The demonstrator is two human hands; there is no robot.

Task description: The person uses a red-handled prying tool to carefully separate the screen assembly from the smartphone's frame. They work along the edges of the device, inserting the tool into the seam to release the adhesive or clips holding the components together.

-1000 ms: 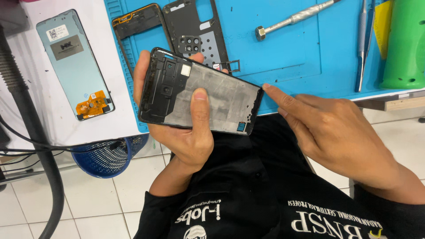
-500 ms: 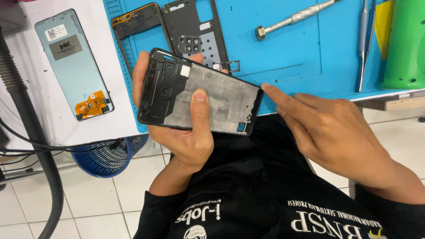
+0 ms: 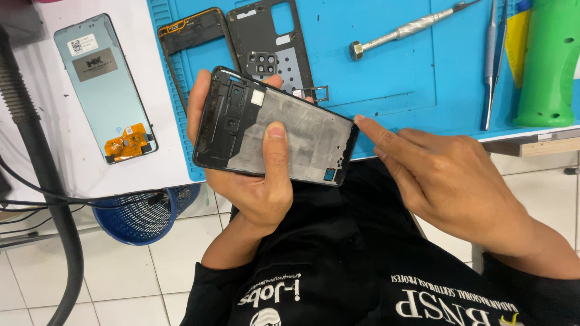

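In the middle of the frame the left hand (image 3: 254, 181) holds a black phone frame (image 3: 275, 127) from below, its inner side facing up and its long axis tilted down toward the right; the grip is clamped on it, with the thumb pressed flat on the grey inner plate and the fingers curling over the upper left edge. The right hand (image 3: 447, 181) comes in from the right of the frame with its index finger stretched out, the tip at or just off the frame's right end; its other fingers are loosely curled and hold nothing. Behind the hands, across the top of the frame, a blue work mat (image 3: 386, 78) lies on the counter. On it, at upper centre, sit a black back cover (image 3: 269, 42) with camera holes and a thin bezel frame (image 3: 190, 36) just left of it. A metal screwdriver (image 3: 411, 27) lies at upper right, with tweezers (image 3: 490, 66) and a green bottle (image 3: 547, 66) farther right. At upper left, off the mat, a display panel (image 3: 103, 84) with an orange flex cable lies face down on the white counter. A blue mesh basket (image 3: 142, 211) stands on the tiled floor at lower left.
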